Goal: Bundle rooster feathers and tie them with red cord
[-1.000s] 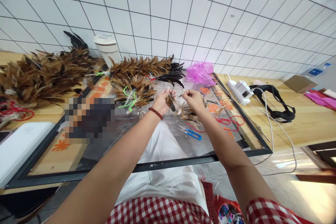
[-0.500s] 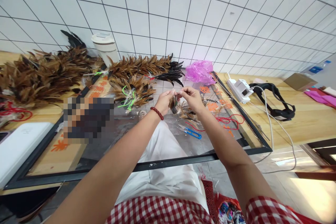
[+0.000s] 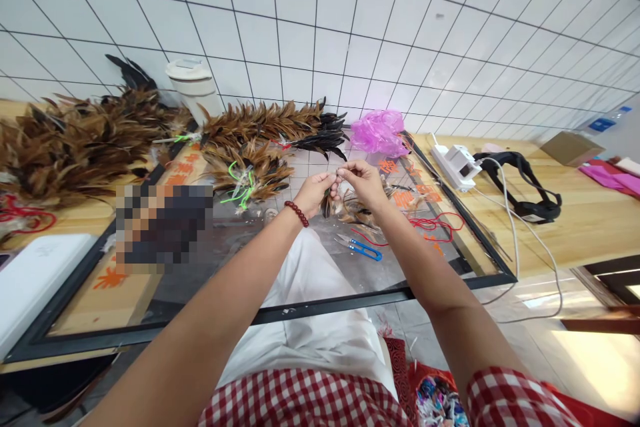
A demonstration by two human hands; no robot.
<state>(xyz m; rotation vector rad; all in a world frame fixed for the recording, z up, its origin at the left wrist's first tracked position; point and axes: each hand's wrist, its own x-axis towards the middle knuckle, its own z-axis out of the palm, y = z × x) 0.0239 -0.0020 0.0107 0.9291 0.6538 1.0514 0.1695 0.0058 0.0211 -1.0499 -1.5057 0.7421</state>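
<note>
A second before, the hands had been apart; now the left hand and right hand had come together, fingertips meeting, both pinched on the feather bundle. It hung above the glass tabletop, nearer its far edge, long axis near upright, tips pointing down, slim, brown and dark

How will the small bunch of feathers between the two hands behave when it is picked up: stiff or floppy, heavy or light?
The small bunch of feathers is probably very light: the left hand and right hand pinch it with fingertips only. Its tips hang down, so it likely flops and bends easily.
</note>
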